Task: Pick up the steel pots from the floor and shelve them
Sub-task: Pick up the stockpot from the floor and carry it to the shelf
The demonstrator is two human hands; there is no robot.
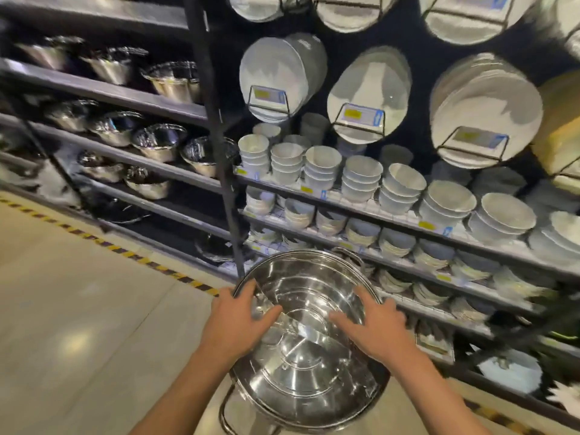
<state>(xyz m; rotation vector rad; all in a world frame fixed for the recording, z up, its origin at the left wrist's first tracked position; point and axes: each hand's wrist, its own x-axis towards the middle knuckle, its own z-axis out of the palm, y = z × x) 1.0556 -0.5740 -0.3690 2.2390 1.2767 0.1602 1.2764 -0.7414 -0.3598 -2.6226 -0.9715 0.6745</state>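
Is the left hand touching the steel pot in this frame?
Touching. The head view shows the left hand spread over the near rim of the steel pot, fingers reaching inside against the wall, with no gap visible.

Two bare forearms rise from the bottom edge of the frame and converge toward its lower centre. The left forearm enters at the lower left and slants up to the right; the right forearm enters at the lower right and slants up to the left. Both wrists are nearly straight, the backs of the hands facing the camera. The left hand (237, 318) sits just left of centre, its fingers (248, 288) spread and lightly curled, thumb stretched toward the middle. The right hand (375, 324) mirrors it just right of centre, fingers (364, 295) splayed upward, thumb pointing inward. The hands stay apart, level with each other.
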